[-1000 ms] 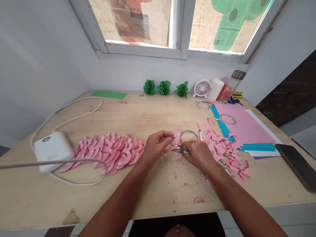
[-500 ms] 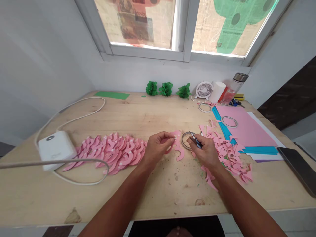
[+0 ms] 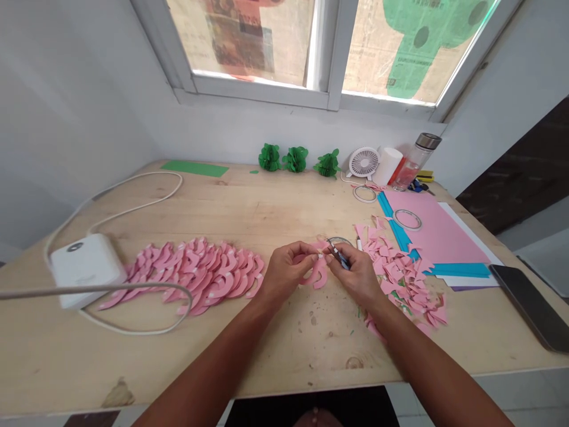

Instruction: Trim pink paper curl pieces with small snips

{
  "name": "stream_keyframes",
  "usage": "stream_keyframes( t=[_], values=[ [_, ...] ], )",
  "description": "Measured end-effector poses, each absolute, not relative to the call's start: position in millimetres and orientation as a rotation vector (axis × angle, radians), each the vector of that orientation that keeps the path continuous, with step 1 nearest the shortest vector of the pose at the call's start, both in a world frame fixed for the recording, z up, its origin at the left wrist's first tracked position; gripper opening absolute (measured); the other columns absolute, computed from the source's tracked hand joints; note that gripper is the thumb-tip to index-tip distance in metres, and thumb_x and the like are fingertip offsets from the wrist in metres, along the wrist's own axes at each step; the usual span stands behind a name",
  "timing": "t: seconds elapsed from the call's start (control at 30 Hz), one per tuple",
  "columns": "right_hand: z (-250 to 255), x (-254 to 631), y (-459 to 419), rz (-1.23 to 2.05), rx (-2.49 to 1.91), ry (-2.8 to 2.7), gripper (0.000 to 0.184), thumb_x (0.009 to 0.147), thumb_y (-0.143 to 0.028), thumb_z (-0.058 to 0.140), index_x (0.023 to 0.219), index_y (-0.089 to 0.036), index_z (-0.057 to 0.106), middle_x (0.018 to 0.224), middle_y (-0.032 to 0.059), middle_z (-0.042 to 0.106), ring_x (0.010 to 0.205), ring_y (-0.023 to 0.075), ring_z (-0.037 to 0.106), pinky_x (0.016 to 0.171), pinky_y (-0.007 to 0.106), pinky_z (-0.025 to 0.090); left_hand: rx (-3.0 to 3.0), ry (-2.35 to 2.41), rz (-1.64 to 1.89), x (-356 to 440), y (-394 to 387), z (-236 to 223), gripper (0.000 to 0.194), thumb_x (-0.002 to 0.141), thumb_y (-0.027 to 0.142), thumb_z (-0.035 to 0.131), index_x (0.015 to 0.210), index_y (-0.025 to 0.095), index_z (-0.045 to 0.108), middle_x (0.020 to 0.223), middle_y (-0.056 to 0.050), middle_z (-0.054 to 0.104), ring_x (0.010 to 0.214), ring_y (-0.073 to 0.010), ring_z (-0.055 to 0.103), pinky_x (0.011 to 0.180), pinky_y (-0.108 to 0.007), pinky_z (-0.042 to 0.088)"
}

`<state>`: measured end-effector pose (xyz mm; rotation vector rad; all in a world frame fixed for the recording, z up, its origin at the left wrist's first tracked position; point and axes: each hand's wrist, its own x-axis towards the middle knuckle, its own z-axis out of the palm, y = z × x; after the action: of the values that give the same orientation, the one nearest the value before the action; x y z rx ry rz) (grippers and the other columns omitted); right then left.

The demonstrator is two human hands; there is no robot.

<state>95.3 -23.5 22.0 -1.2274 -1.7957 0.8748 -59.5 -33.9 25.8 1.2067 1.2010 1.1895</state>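
My left hand [image 3: 288,267] pinches a curved pink paper strip [image 3: 306,274] at the middle of the table. Close against it, my right hand [image 3: 354,270] is closed around a small pointed tool [image 3: 338,256] with a dark tip and bluish body; its exact kind is unclear. The fingertips of both hands nearly meet over the paper. Another pink paper cutout [image 3: 319,279] lies just below them. Behind the right fingers, a roll of narrow tape [image 3: 340,240] is partly hidden. Left of my hands spreads a pile of curved pink cutouts [image 3: 213,270] with small white patches.
Pink scraps [image 3: 406,279] lie right of my hands, near stacked coloured sheets [image 3: 448,237] and a phone [image 3: 528,305]. A white device [image 3: 86,270] with a looping cable sits left. Green paper shapes [image 3: 295,159], a small fan [image 3: 363,162] and a bottle [image 3: 418,160] stand at the back.
My right hand has moved left with the tool, bringing its tip to the paper at my left fingertips. The tape roll is now more covered. The view has shifted slightly.
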Motion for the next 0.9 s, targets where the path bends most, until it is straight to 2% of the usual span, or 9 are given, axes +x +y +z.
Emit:
stream_keyframes(
  t=[0.2,0.43,0.7,0.9],
  values=[
    [21.6,93.9,-23.8,0.818,-1.275,-1.817,0.016,0.075,-0.03,0.054,0.076,-0.016,0.062,0.059,-0.0027,0.051,0.053,0.0093,0.043,0.048,0.019,0.033,1.188,1.186,1.213,-55.9,-34.9,27.8,0.011,0.066,0.026,0.062,0.068,0.015,0.065,0.068,-0.003,0.067,0.067,-0.0155,0.061,0.06,-0.024,0.049],
    [20.7,92.1,-24.4,0.823,-1.281,-1.78,0.01,0.072,-0.024,0.053,0.072,-0.016,0.06,0.055,-0.0039,0.047,0.05,0.0087,0.04,0.046,0.018,0.031,1.188,1.156,1.228,-54.3,-36.4,29.8,0.01,0.067,0.024,0.061,0.068,0.015,0.065,0.068,-0.002,0.067,0.069,-0.0155,0.062,0.065,-0.025,0.049],
    [23.8,90.5,-25.4,0.898,-1.234,-1.71,0.014,0.074,-0.027,0.054,0.081,-0.016,0.06,0.062,-0.002,0.054,0.055,0.0102,0.047,0.05,0.019,0.035,1.17,1.186,1.248,-53.8,-36.2,30.3,0.009,0.067,0.024,0.062,0.067,0.016,0.065,0.066,-0.001,0.067,0.067,-0.0151,0.062,0.065,-0.025,0.049],
    [18.6,90.7,-23.8,0.888,-1.26,-1.73,0.011,0.072,-0.025,0.055,0.074,-0.016,0.061,0.058,-0.0031,0.05,0.052,0.0092,0.042,0.048,0.019,0.033,1.198,1.166,1.23,-54.4,-35.1,26.1,0.01,0.067,0.024,0.062,0.069,0.015,0.065,0.07,-0.002,0.067,0.069,-0.0149,0.061,0.065,-0.024,0.048]
  ],
)
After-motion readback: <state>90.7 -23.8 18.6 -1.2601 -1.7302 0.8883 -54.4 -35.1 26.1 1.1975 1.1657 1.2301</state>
